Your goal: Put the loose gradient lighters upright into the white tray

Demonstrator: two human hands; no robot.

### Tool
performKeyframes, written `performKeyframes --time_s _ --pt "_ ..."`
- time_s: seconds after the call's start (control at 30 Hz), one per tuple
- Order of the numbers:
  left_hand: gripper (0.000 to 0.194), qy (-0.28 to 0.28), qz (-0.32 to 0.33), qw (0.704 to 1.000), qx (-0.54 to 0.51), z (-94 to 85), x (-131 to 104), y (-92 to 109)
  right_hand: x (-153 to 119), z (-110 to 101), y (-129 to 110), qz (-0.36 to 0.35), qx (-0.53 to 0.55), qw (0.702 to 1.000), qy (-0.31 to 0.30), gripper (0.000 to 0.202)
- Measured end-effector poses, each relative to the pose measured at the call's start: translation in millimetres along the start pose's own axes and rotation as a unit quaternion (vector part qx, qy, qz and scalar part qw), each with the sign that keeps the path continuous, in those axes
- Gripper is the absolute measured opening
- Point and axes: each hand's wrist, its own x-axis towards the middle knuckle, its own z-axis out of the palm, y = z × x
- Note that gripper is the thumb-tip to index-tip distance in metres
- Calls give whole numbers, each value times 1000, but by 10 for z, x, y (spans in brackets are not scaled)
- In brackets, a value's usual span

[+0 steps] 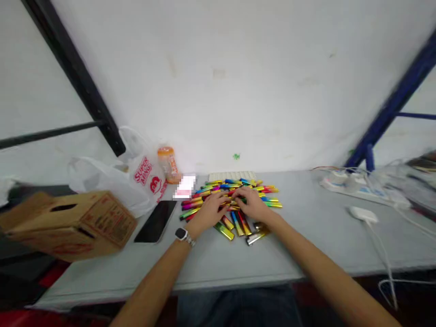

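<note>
A spread of slim, shiny lighters (224, 230) in metallic red, gold, green, blue and purple lies on the grey table, fanned around both hands. My left hand (211, 210) reaches into the pile from the left, its fingers curled in; what they grip is hidden. On its wrist is a watch (181, 234) with a metal band. Facing it, my right hand (251, 203) has bent fingers closed around a dark greenish lighter (242, 200), partly covered. The fingertips of both hands almost meet. A silver lighter (255, 238) lies at the near edge of the pile.
Left of the pile are a black phone (157, 221), a cardboard box (78, 225), a white plastic bag (136, 181) and an orange-lidded jar (168, 164). A white ridged object (232, 175) lies behind. At right are a power strip (364, 188) and a white charger (364, 214) with cables.
</note>
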Motion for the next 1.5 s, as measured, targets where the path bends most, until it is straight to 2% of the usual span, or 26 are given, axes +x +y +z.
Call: performKeyframes --time_s 0.8,1.5 --pt "30 20 9 1000 -10 21 3 -30 0 26 37 -9 15 1000 10 11" --pt "30 11 3 1000 -6 -5 13 0 1 16 29 -13 15 1000 14 10"
